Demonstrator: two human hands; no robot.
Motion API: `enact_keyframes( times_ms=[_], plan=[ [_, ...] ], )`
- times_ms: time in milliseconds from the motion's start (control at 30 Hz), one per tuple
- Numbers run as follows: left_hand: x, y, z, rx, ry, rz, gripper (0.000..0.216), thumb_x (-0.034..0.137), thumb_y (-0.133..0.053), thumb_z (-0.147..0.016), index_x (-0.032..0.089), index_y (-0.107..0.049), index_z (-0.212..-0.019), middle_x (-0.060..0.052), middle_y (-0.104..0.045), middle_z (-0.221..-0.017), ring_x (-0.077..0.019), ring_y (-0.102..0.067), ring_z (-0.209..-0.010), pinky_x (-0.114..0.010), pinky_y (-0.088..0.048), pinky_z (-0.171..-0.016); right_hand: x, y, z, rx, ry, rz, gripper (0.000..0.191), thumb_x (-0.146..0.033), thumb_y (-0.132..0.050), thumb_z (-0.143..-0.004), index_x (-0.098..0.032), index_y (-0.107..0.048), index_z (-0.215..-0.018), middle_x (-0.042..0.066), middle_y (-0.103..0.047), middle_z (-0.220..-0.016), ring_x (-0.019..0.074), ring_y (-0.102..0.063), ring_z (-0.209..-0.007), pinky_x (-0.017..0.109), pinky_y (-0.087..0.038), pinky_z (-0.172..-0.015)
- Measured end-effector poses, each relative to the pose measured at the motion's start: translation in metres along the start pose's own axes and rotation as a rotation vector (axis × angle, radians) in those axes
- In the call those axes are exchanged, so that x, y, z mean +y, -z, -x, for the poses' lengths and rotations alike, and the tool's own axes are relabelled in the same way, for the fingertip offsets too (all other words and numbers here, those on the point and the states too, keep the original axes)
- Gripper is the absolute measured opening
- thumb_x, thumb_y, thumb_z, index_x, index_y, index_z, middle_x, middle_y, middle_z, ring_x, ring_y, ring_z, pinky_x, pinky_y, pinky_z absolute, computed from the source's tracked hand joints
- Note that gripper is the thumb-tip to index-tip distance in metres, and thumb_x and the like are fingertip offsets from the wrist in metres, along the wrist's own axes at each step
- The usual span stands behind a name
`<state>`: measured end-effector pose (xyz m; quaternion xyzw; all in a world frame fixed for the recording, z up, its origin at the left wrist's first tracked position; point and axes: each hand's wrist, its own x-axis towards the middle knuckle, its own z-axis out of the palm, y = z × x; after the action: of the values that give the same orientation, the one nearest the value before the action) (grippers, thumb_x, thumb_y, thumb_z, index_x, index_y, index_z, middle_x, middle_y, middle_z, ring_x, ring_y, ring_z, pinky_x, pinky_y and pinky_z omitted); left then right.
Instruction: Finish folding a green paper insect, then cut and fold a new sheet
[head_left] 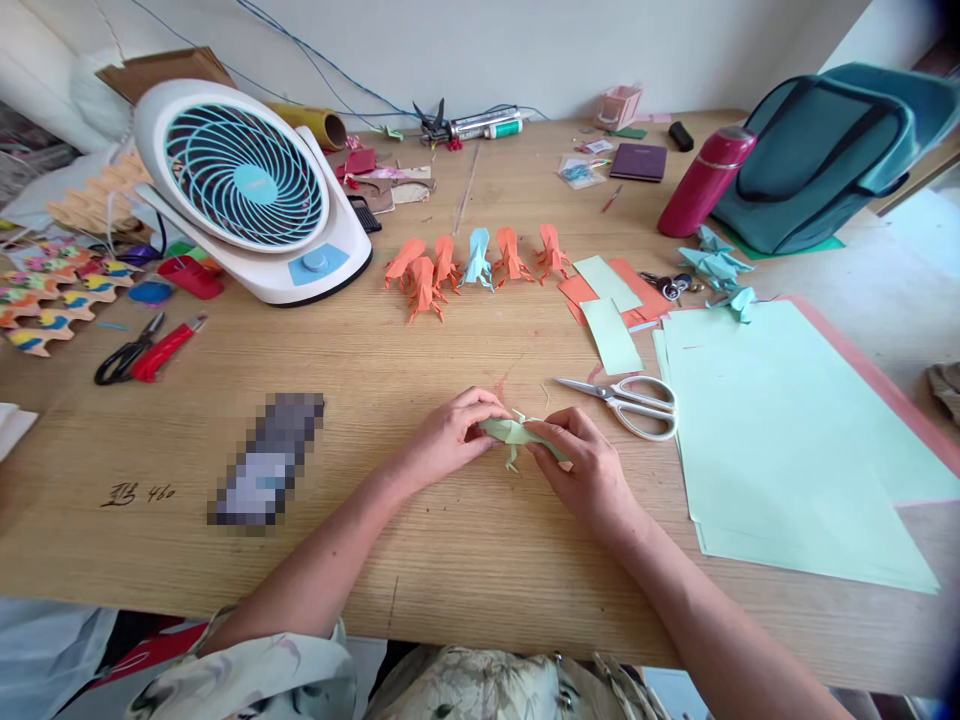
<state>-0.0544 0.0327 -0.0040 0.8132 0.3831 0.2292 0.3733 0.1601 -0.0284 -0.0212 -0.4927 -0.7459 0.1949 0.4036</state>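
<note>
Fan point(247, 190), white scissors point(630, 402) and green sheets point(787, 450) lie about.

Bench point(450, 560): matt wood, visible grain. Scissors point(626, 400) on it: shiny metal blades, white plastic handles. Right of the scissors, matt pale-green paper sheets point(780, 450). Far left of them, glossy white plastic fan point(247, 190).

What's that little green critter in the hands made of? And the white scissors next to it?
The green figure, pinched between the left hand and right hand, looks like thin matte paper: it has sharp creases and folded legs. The scissors seem to have shiny metal blades and smooth white handles, probably plastic.
</note>
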Motion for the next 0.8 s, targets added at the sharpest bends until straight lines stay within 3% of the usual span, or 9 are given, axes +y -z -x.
enact_keyframes(
  times_ms=[167,500,800],
  plan=[
    [-0.0016,-0.0014,0.0003,0.023,0.007,0.099,0.025,0.011,-0.067,-0.085,0.021,-0.069,-0.107,-0.003,-0.067,-0.109,-0.0146,-0.063,-0.098,-0.022,-0.048,-0.081,-0.0010,0.0019,-0.0020,0.034,0.013,0.003,0.021,-0.017,-0.058,-0.094,-0.021,-0.069,-0.112,0.005,-0.058,-0.091,0.0142,-0.058,-0.072,0.025,-0.049,-0.061],
    [-0.0028,-0.0012,0.0022,0.066,-0.007,0.053,0.026,0.016,-0.072,-0.082,0.020,-0.068,-0.108,-0.005,-0.068,-0.105,-0.0155,-0.063,-0.092,-0.021,-0.048,-0.070,0.0004,0.0050,-0.0008,0.036,0.009,0.054,0.022,-0.017,-0.056,-0.096,-0.022,-0.069,-0.113,0.006,-0.057,-0.092,0.0140,-0.057,-0.072,0.026,-0.049,-0.063],
    [0.0007,-0.0006,0.0028,0.110,-0.114,-0.052,0.027,0.017,-0.071,-0.085,0.019,-0.068,-0.112,-0.007,-0.067,-0.108,-0.0170,-0.066,-0.098,-0.025,-0.053,-0.080,0.0009,0.0075,-0.0006,0.014,0.040,0.105,0.025,-0.018,-0.051,-0.098,-0.022,-0.068,-0.117,0.008,-0.058,-0.095,0.0149,-0.058,-0.074,0.028,-0.051,-0.068]
  ],
)
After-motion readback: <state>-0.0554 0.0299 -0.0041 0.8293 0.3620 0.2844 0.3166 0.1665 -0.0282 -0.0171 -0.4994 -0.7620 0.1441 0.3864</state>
